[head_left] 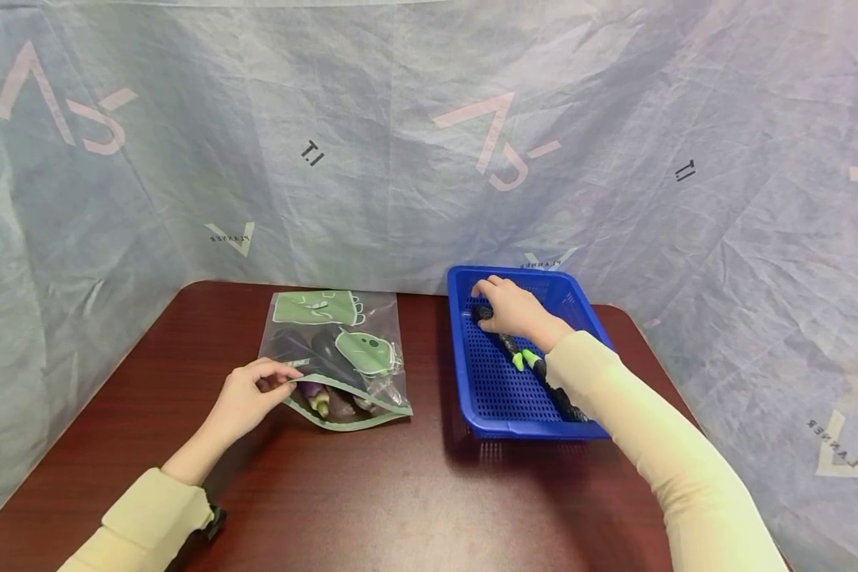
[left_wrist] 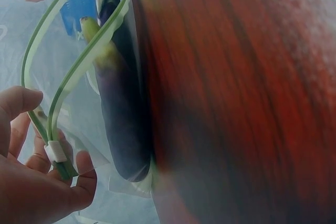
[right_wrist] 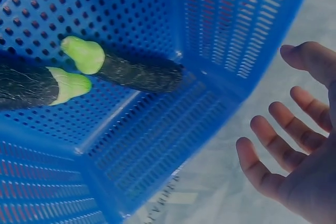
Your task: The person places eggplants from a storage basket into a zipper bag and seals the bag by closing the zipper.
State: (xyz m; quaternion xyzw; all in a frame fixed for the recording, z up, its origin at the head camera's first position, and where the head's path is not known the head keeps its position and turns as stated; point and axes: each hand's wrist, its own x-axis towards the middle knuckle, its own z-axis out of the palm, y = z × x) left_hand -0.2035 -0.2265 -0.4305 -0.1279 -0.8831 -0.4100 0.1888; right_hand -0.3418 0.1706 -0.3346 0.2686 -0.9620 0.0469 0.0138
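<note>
Right sleeve (head_left: 675,449) foremost, the right hand (head_left: 518,308) extends empty, parted fingers over the basket (head_left: 536,430) while the left hand (head_left: 246,401) pinches the bag (head_left: 368,352), apparently a pick-up step requiring a grip on one dark vegetable (right_wrist: 142,72).

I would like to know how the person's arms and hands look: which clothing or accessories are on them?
The left sleeve and right sleeve are long, pale cream and without visible print. A small black object shows beside the left sleeve's end; I cannot tell what it is. The left hand and right hand wear no gloves.
</note>
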